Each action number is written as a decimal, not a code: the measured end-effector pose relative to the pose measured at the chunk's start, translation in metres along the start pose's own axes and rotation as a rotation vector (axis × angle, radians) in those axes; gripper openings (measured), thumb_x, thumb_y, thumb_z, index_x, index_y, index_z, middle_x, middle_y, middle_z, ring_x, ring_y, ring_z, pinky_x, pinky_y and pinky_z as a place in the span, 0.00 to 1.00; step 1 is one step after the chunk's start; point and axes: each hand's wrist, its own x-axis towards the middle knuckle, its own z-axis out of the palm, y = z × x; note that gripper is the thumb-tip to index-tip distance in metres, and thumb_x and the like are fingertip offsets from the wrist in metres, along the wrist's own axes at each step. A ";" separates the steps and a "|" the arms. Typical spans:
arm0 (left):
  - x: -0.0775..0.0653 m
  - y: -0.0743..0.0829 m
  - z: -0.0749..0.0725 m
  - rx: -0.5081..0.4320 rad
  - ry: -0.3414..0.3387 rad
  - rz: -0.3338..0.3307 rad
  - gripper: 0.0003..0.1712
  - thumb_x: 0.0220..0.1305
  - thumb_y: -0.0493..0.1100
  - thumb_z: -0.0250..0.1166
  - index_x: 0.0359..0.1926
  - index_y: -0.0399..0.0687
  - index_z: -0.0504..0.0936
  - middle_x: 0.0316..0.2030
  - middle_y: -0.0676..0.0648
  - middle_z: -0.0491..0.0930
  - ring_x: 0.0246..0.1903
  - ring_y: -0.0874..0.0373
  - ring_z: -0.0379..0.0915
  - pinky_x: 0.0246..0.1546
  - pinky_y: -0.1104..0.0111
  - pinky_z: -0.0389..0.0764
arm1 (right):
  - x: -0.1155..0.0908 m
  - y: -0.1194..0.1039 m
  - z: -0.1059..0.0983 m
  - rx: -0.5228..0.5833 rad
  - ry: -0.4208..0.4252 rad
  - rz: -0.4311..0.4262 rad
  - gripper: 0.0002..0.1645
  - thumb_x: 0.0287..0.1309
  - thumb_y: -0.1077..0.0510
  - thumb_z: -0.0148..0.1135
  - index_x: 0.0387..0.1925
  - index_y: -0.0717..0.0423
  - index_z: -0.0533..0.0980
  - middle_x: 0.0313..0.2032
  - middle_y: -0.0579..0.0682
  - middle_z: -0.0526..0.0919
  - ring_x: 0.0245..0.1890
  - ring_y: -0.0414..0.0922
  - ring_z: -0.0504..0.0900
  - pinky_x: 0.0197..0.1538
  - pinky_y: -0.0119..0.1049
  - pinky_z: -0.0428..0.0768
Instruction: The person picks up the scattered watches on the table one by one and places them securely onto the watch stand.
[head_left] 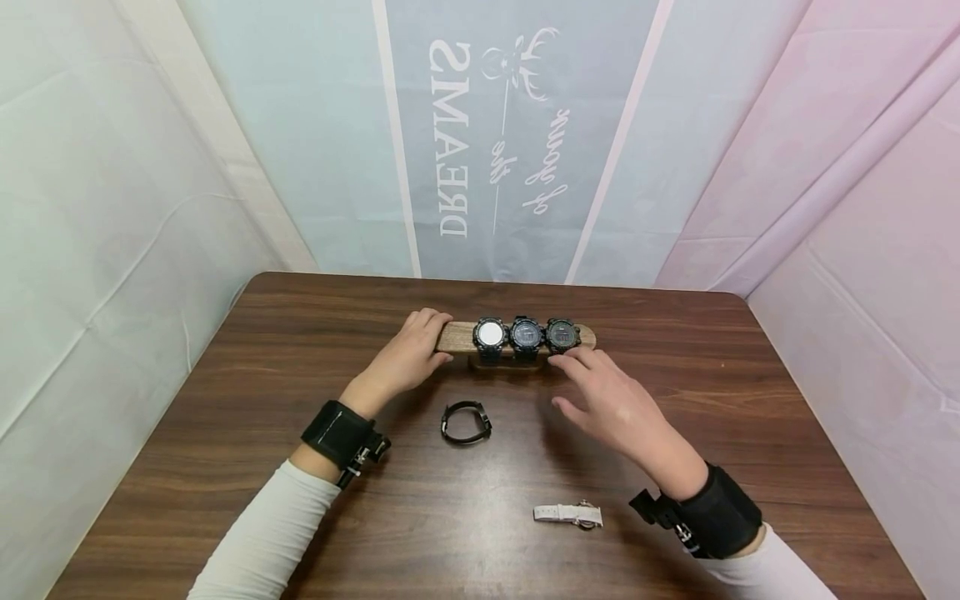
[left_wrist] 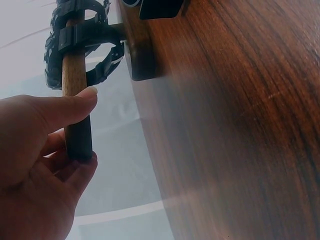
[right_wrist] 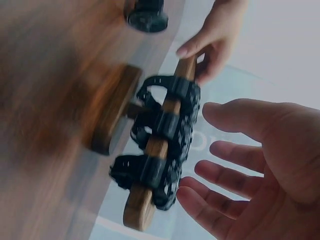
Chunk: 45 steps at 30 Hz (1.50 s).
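Observation:
A wooden watch stand (head_left: 455, 337) with a horizontal bar stands near the back of the table. Strapped round the bar are three black watches: a left one (head_left: 491, 333) with a bright, glaring dial, a middle one (head_left: 527, 333) and a right one (head_left: 562, 334). My left hand (head_left: 408, 354) grips the bar's left end, thumb on one side and fingers on the other, as the left wrist view (left_wrist: 40, 145) also shows. Beside the right watch, my right hand (head_left: 611, 400) has its fingers loosely spread and holds nothing; its fingertips are close to the watch face in the right wrist view.
In front of the stand, a black watch (head_left: 466, 422) lies on its side with its strap looped. A white-strapped watch (head_left: 567, 514) lies nearer the front. The brown wooden table (head_left: 300, 533) backs onto a hanging printed cloth (head_left: 510, 242).

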 end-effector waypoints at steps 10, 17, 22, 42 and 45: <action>0.000 0.000 0.002 -0.005 0.012 -0.002 0.31 0.57 0.43 0.65 0.60 0.38 0.66 0.52 0.43 0.68 0.52 0.50 0.61 0.54 0.59 0.69 | -0.010 -0.022 0.012 0.006 -0.058 -0.051 0.32 0.48 0.47 0.66 0.56 0.52 0.72 0.48 0.48 0.75 0.47 0.45 0.74 0.38 0.39 0.81; 0.000 0.001 0.001 -0.012 0.017 -0.003 0.32 0.56 0.42 0.66 0.59 0.37 0.66 0.52 0.42 0.68 0.51 0.50 0.61 0.53 0.59 0.69 | -0.028 -0.032 0.017 0.038 -0.125 -0.073 0.30 0.48 0.46 0.66 0.53 0.51 0.74 0.45 0.45 0.76 0.44 0.41 0.75 0.36 0.35 0.81; 0.000 0.001 0.000 -0.006 0.014 -0.008 0.31 0.57 0.43 0.66 0.59 0.38 0.66 0.52 0.42 0.68 0.52 0.50 0.61 0.54 0.59 0.69 | -0.042 -0.037 0.018 0.056 -0.167 -0.065 0.29 0.49 0.45 0.65 0.54 0.48 0.74 0.45 0.43 0.76 0.43 0.38 0.74 0.33 0.33 0.80; -0.001 0.002 0.000 0.004 0.017 0.002 0.31 0.57 0.43 0.66 0.59 0.38 0.66 0.51 0.42 0.68 0.51 0.49 0.62 0.53 0.59 0.70 | -0.073 -0.053 0.025 0.058 -0.266 -0.171 0.23 0.43 0.41 0.68 0.40 0.47 0.77 0.35 0.39 0.74 0.34 0.38 0.73 0.28 0.34 0.78; -0.001 0.002 0.000 0.002 0.011 -0.004 0.32 0.57 0.44 0.65 0.60 0.38 0.66 0.52 0.42 0.68 0.52 0.49 0.62 0.53 0.59 0.70 | -0.075 -0.053 0.025 0.054 -0.294 -0.174 0.21 0.43 0.43 0.69 0.39 0.45 0.77 0.35 0.39 0.74 0.35 0.38 0.73 0.29 0.34 0.79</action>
